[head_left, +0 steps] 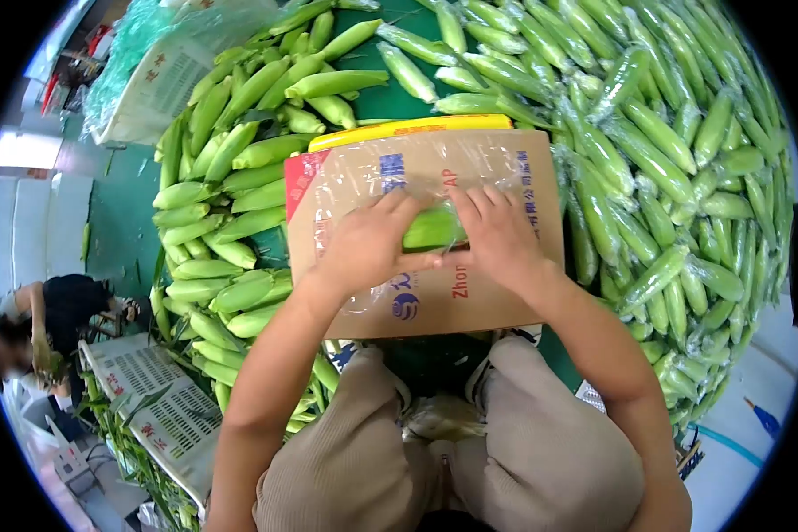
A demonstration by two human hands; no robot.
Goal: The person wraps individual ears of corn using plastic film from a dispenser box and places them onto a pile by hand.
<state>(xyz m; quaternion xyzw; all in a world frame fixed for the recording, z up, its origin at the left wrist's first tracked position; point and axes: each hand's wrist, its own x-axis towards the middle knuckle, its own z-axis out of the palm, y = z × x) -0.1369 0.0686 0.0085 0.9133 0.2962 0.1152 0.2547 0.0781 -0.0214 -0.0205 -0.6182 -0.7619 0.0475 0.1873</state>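
A green ear of corn [430, 229] in its husk lies across a flat cardboard box [355, 310] in front of my knees. My left hand [372, 232] curls around its left end, and my right hand [498, 232] closes on the right end, both thumbs meeting on the near side. Clear plastic film [355, 191] is spread on the cardboard beneath the ear and wraps at least part of it near my right fingers. Past the cardboard's far edge shows a yellow strip [408, 130].
Unwrapped ears of corn [257, 164] are heaped on the left, film-wrapped ears [647, 151] on the right. White plastic crates stand at upper left [155, 93] and lower left [160, 399]. Another person [62, 310] sits at far left, holding something near loose husks.
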